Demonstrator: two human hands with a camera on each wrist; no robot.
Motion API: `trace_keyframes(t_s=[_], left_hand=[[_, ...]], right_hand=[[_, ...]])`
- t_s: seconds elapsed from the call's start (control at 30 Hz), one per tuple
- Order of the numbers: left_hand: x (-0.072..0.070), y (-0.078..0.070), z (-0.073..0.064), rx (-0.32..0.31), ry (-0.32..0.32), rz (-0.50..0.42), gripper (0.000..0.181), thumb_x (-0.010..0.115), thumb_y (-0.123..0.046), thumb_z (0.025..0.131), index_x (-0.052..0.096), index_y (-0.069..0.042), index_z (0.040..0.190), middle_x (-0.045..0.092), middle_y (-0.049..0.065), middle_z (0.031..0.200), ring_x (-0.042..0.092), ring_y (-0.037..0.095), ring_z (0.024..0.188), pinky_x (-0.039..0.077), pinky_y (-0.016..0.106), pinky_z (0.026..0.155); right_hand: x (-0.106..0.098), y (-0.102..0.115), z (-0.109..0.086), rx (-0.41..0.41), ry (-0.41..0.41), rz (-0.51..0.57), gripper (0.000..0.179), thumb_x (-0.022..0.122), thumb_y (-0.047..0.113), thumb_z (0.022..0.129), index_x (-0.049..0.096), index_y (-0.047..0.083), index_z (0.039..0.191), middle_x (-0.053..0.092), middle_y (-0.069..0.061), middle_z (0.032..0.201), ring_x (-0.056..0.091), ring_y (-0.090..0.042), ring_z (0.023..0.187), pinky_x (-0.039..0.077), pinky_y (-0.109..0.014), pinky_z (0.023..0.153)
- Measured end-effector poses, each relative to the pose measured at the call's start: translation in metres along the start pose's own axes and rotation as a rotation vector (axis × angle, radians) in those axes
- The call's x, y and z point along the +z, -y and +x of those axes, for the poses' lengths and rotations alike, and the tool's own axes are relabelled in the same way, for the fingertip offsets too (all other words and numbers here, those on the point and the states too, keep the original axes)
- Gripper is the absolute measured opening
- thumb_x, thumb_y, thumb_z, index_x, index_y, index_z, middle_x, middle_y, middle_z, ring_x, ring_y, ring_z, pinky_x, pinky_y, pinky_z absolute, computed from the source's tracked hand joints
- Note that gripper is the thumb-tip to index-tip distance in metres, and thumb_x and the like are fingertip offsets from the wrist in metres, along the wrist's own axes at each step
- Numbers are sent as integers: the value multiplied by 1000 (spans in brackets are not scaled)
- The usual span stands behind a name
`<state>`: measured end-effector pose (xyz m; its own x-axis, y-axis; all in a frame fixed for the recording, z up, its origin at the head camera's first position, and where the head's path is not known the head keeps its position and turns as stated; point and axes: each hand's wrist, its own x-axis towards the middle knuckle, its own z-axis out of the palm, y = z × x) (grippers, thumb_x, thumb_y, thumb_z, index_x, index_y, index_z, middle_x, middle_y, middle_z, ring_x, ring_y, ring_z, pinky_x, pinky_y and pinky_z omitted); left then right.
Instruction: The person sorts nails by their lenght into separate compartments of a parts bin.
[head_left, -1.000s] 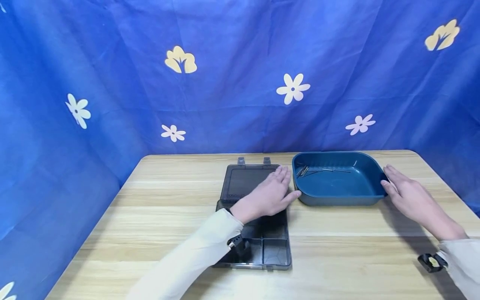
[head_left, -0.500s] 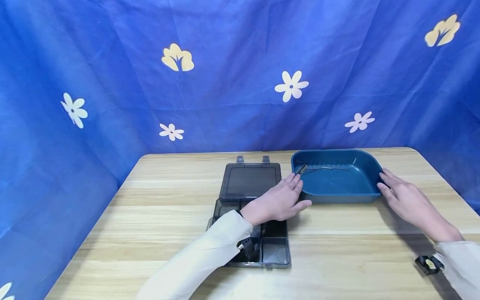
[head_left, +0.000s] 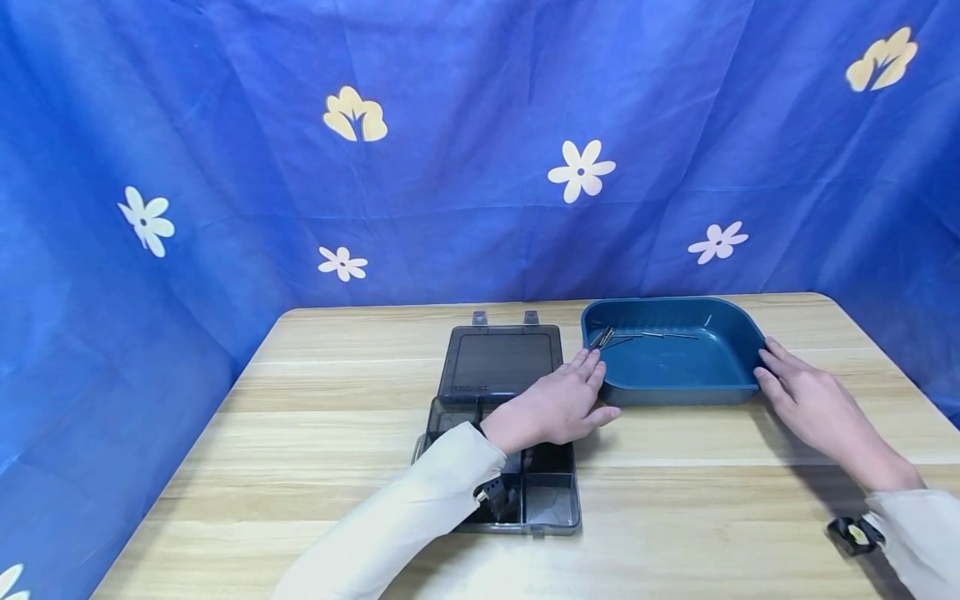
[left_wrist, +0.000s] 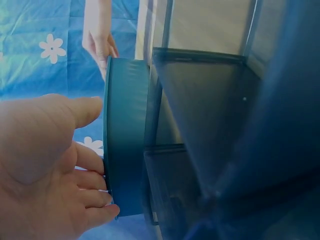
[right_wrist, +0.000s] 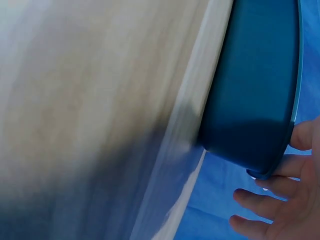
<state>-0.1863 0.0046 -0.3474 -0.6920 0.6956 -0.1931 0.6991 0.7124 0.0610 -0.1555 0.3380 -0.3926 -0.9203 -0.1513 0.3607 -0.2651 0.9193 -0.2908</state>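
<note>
A dark teal plastic bin [head_left: 675, 395] stands near the back edge of the table, right of centre. Fairly straight fingers of my left hand [head_left: 551, 407] touch its left end, the thumb held apart. At the other end, my right hand [head_left: 813, 408] touches the rim with fingers extended; the right wrist view shows its thumb and fingertips by the bin's corner. Inside the bin, several thin metal pieces like nails or screws [head_left: 606, 337] lie toward the left. My left forearm passes over a dark translucent compartment box [head_left: 551, 500] and hides part of it.
The box's lid [head_left: 504, 358] is folded back flat on the table, its two latches [head_left: 531, 318] facing the rear. Bare wood tabletop [head_left: 300, 433] lies left of the box. A blue flowered cloth [head_left: 465, 167] hangs behind and along the sides.
My left hand has moved right and a little nearer, off the lid area, onto the bin's left end. The right hand has hardly moved. The bin stands almost where it was.
</note>
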Motion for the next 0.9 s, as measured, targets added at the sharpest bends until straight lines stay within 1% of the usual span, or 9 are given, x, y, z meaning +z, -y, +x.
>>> trace_keyframes(t_s=[0.17, 0.37, 0.57, 0.7, 0.9], left_hand=[[-1, -2, -2, 14, -8, 45, 71, 30, -51, 102, 26, 0, 150, 19, 17, 158, 14, 27, 148, 17, 32, 120], [-1, -4, -4, 25, -15, 69, 69, 30, -51, 102, 29, 0, 150, 22, 17, 158, 16, 27, 147, 19, 32, 119], [1, -7, -12, 40, -34, 91, 70, 31, -50, 102, 29, 1, 149, 23, 18, 157, 16, 27, 147, 16, 32, 120], [2, -9, -17, 60, -46, 109, 70, 31, -50, 102, 30, 2, 149, 24, 19, 156, 17, 28, 147, 16, 33, 120], [2, -14, -23, 52, -23, 127, 69, 31, -51, 102, 31, 1, 149, 25, 18, 157, 18, 27, 147, 18, 33, 119]], right_hand=[[1, 0, -2, 14, 3, 8, 46, 42, 22, 103, 51, -15, 129, 44, -32, 140, 46, -58, 115, 37, -68, 89], [0, 1, -7, 0, -9, 13, 46, 44, 22, 102, 51, -15, 128, 44, -32, 140, 47, -58, 114, 37, -68, 90], [0, 3, -14, -9, -23, 8, 46, 45, 22, 102, 52, -15, 128, 45, -31, 140, 48, -58, 114, 37, -67, 90], [0, 5, -20, 5, -21, 6, 46, 45, 23, 102, 51, -13, 131, 43, -30, 141, 47, -58, 115, 36, -68, 90], [0, 6, -27, 25, -14, 22, 47, 45, 23, 102, 49, -11, 134, 41, -28, 144, 45, -57, 118, 33, -68, 95]])
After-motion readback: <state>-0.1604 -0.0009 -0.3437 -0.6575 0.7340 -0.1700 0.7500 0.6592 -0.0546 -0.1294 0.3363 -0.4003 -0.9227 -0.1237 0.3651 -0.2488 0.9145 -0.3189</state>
